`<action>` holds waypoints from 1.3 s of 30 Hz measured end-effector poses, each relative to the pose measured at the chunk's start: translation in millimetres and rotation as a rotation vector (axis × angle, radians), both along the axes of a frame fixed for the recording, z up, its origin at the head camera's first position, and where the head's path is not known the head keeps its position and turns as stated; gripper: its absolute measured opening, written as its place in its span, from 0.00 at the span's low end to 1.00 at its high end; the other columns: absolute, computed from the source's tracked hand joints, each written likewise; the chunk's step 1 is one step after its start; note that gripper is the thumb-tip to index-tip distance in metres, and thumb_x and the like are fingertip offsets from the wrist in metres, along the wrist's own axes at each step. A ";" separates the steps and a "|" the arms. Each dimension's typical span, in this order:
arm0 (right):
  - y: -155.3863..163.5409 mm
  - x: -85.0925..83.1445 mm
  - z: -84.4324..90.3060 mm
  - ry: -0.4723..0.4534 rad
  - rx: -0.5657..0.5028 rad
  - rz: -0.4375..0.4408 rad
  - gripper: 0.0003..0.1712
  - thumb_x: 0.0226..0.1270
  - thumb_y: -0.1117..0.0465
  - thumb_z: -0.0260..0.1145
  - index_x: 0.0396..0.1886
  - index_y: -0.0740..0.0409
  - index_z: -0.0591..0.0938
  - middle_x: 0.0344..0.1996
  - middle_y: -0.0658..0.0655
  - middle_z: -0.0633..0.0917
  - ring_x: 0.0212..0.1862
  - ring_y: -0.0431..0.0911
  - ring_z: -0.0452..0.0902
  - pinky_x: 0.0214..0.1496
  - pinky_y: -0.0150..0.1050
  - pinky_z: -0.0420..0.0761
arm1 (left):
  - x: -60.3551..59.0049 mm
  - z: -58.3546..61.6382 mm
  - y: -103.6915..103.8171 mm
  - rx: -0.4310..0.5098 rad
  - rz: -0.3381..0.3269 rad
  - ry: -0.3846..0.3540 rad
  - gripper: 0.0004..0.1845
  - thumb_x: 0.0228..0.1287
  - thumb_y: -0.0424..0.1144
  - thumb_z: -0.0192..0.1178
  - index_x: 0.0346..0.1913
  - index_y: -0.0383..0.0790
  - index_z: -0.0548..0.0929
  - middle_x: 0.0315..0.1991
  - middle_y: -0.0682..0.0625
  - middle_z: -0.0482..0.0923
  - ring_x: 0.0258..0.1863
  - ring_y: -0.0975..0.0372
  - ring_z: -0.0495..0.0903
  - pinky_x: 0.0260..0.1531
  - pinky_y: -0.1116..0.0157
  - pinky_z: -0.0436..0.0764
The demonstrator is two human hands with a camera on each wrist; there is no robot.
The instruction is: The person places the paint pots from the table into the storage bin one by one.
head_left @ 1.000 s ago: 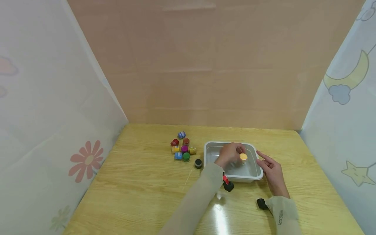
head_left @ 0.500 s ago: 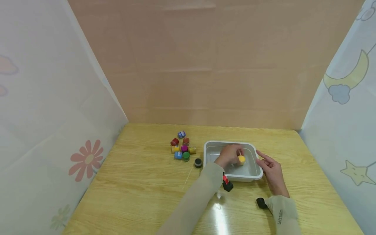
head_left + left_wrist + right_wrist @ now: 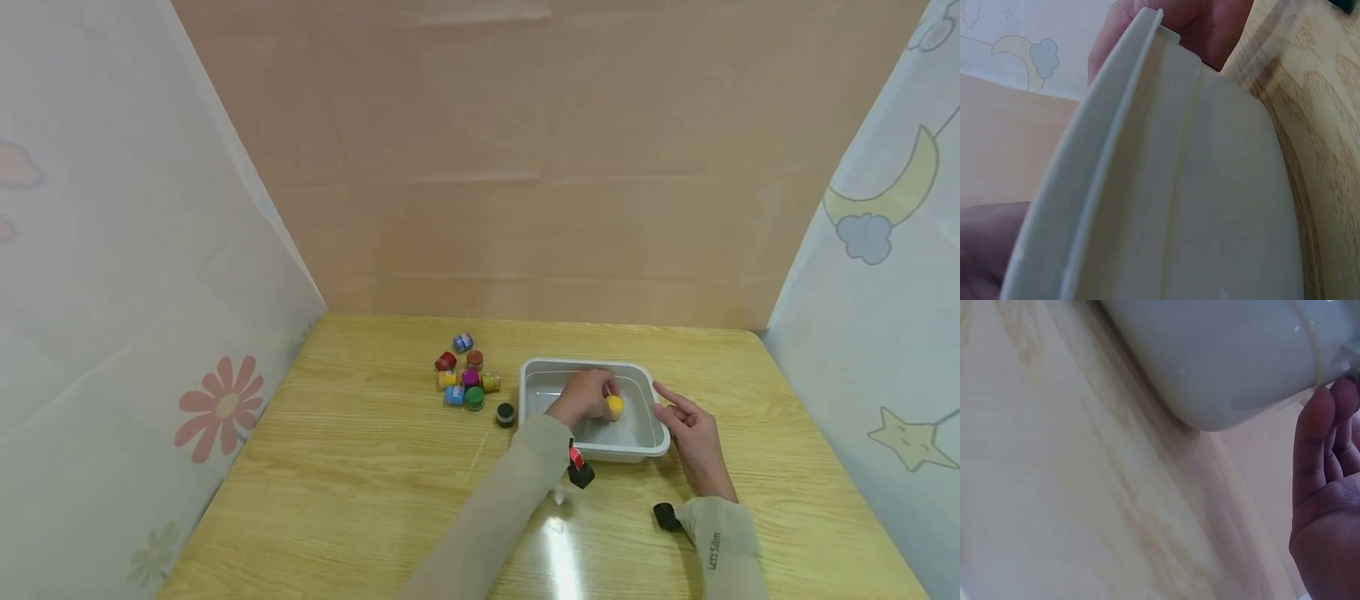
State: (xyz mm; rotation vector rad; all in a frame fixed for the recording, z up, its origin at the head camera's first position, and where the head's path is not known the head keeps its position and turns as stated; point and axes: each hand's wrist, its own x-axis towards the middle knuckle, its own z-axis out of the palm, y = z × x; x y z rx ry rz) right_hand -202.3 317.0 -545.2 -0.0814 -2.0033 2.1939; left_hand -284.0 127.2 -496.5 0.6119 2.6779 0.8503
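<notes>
Light wood-grain table (image 3: 360, 467), beige backdrop (image 3: 540, 167)

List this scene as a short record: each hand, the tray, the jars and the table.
left hand: inside the tray, grips a yellow jar
right hand: fingers straight, against the tray's right rim
tray: white, rectangular, on the table
jars: coloured cluster left of the tray, some tipped over
black jar: alone, between cluster and tray
table: light wood grain
</notes>
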 end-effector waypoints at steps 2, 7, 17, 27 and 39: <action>0.8 0.1 0.0 0.004 -0.004 0.002 0.25 0.74 0.65 0.68 0.69 0.61 0.78 0.21 0.45 0.83 0.25 0.32 0.74 0.27 0.25 0.76 | -0.4 -1.1 0.9 -0.003 0.004 0.003 0.17 0.52 0.33 0.78 0.45 0.48 0.86 0.36 0.58 0.81 0.34 0.68 0.73 0.36 0.74 0.69; 2.3 -1.2 -1.2 0.011 -0.010 0.021 0.24 0.74 0.65 0.67 0.69 0.58 0.80 0.23 0.45 0.86 0.26 0.32 0.77 0.28 0.25 0.78 | -0.6 -1.8 1.9 -0.001 0.025 0.031 0.17 0.56 0.38 0.78 0.48 0.49 0.88 0.37 0.59 0.84 0.36 0.70 0.75 0.40 0.75 0.71; 1.8 -2.4 -2.0 -0.006 -0.001 0.015 0.25 0.74 0.64 0.67 0.69 0.59 0.79 0.23 0.46 0.86 0.27 0.32 0.77 0.30 0.25 0.80 | -4.5 -5.5 4.3 -0.051 0.078 0.059 0.18 0.56 0.45 0.79 0.50 0.54 0.89 0.44 0.62 0.86 0.45 0.67 0.77 0.50 0.71 0.74; 1.9 -1.2 -0.8 -0.018 -0.025 0.003 0.25 0.74 0.64 0.68 0.68 0.58 0.80 0.24 0.47 0.86 0.28 0.33 0.78 0.32 0.25 0.81 | -0.6 -0.3 3.0 -0.037 0.073 0.071 0.18 0.57 0.45 0.79 0.50 0.55 0.89 0.42 0.61 0.87 0.44 0.68 0.77 0.50 0.71 0.74; -0.8 0.0 2.4 -0.047 0.019 0.000 0.27 0.74 0.61 0.68 0.71 0.60 0.77 0.24 0.46 0.86 0.29 0.33 0.77 0.32 0.26 0.81 | -1.3 -1.3 0.9 -0.013 0.066 0.070 0.18 0.57 0.44 0.79 0.50 0.52 0.89 0.43 0.60 0.87 0.42 0.67 0.77 0.48 0.71 0.74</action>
